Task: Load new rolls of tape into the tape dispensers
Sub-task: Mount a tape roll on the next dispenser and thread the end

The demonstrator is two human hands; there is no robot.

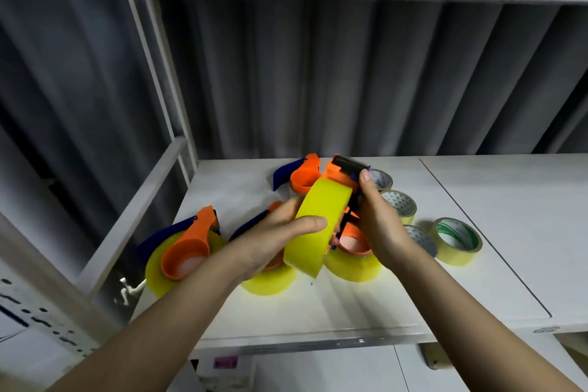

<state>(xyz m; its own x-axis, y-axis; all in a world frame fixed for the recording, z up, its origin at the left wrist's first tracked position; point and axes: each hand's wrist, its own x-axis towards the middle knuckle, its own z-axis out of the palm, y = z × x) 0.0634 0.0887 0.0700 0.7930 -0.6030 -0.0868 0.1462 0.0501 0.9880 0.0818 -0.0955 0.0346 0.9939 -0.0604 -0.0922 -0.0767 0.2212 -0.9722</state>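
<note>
Left hand (280, 232) curls round a wide yellow roll of glossy tape (318, 226); right hand (375, 219) grips the orange plastic dispenser (342, 173).
Roll sits between both hands, above the white shelf (318, 309). Loading seems underway; next, I judge, seating it squarely on the hub.
</note>
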